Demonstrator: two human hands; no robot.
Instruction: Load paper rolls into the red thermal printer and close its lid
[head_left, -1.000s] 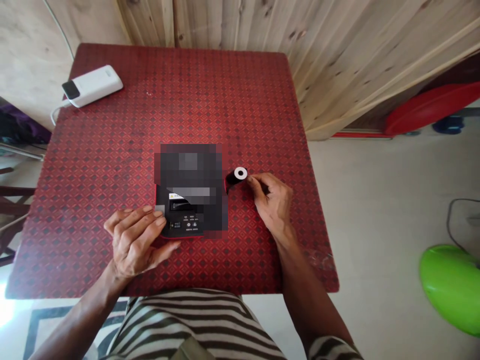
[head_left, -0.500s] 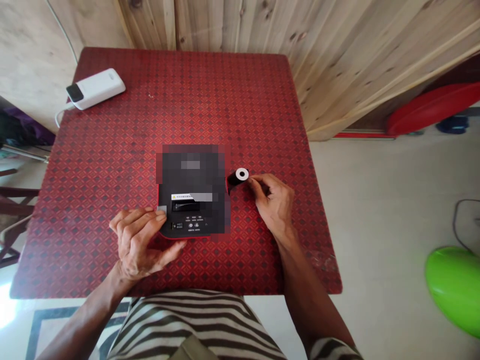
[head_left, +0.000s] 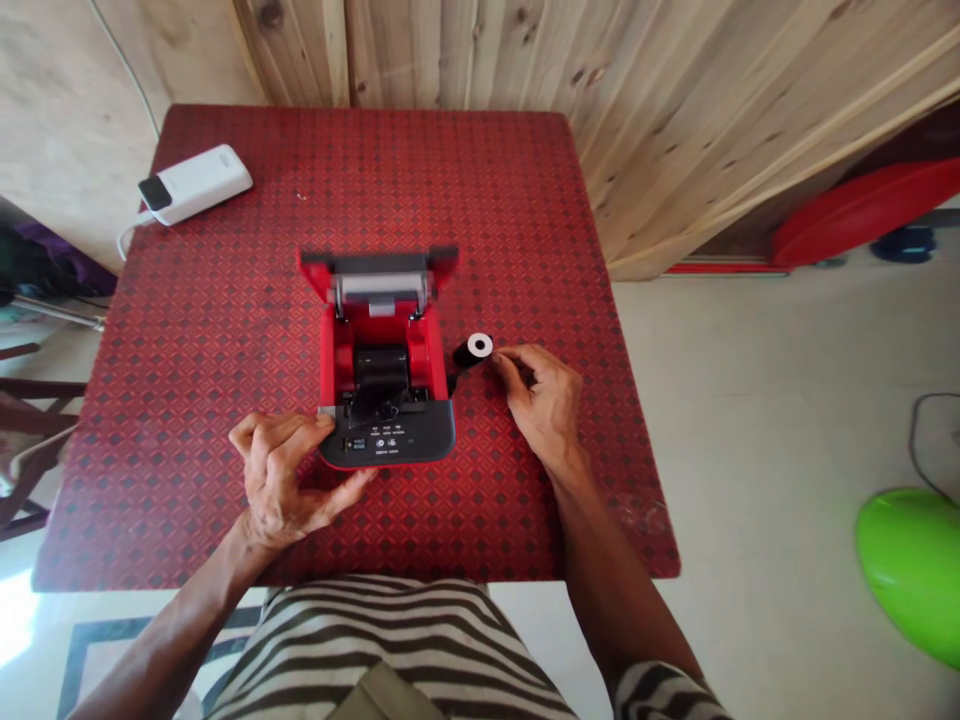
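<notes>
Left hand [head_left: 279, 478] holds edge of printer [head_left: 420, 444]; table [head_left: 517, 200] extends beyond lid [head_left: 379, 265]

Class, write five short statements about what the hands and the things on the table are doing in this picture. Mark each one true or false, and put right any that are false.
1. The red-and-black plastic device has its lid raised. True.
2. The left hand touches the device's left side. True.
3. The right hand is on the raised lid. False: it is beside a black cylinder with a white ring-shaped end, outside the device.
4. A white rectangular block with a black end lies near the far left corner of the red patterned table. True.
5. The lid hides the device's inside. False: a shiny black roll-shaped part shows inside it.
</notes>
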